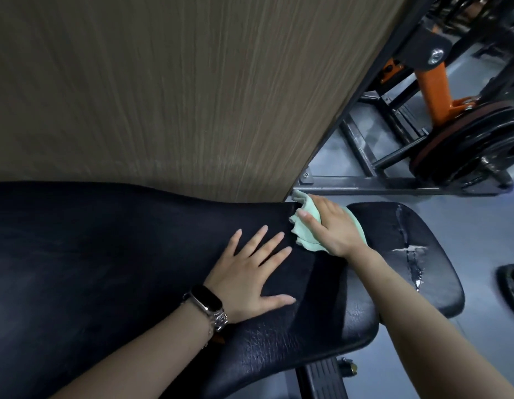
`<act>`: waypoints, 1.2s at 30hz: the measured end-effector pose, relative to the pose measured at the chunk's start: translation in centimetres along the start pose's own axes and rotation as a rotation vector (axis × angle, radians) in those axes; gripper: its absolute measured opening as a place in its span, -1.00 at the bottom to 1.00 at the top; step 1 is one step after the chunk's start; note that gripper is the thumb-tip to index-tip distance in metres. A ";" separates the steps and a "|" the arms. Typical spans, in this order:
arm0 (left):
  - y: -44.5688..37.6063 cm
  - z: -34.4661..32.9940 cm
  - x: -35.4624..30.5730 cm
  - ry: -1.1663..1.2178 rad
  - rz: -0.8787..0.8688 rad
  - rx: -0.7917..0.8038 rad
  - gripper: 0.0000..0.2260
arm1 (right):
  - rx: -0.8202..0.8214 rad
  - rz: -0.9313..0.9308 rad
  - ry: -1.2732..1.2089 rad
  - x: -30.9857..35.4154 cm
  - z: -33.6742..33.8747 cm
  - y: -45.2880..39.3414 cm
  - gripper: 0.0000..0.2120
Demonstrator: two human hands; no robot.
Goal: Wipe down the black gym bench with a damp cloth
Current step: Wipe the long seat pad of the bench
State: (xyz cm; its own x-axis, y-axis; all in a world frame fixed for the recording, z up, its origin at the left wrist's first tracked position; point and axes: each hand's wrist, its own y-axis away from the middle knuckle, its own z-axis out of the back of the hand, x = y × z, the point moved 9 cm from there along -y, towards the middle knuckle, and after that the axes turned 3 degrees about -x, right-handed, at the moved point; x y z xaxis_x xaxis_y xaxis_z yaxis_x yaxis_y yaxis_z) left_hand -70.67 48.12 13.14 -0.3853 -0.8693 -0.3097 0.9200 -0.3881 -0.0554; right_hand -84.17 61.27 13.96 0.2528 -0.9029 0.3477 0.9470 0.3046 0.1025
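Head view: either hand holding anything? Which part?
Right hand presses the green cloth mid-fold against the bench; whether it grips cannot be told. Left hand lies flat, holding nothing.
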 end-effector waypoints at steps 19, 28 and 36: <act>-0.2 0.2 0.0 0.002 -0.007 -0.089 -0.22 | 0.197 0.539 0.183 11.8 -3.6 -3.1 -0.18; -0.3 -0.1 0.1 -0.026 0.003 -0.042 -0.21 | 0.169 0.591 0.169 10.7 -1.9 -2.8 -0.20; -0.2 0.0 0.0 -0.053 -0.011 -0.031 -0.22 | 0.137 0.470 0.182 5.3 -0.6 -3.3 -0.19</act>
State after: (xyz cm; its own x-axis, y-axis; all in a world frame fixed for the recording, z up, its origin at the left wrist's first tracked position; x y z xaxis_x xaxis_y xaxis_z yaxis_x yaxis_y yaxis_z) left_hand -70.84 48.19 13.10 -0.3982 -0.8803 -0.2580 0.9170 -0.3890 -0.0881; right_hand -85.82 55.32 14.85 0.6866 -0.6933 0.2191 0.6911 0.7159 0.0994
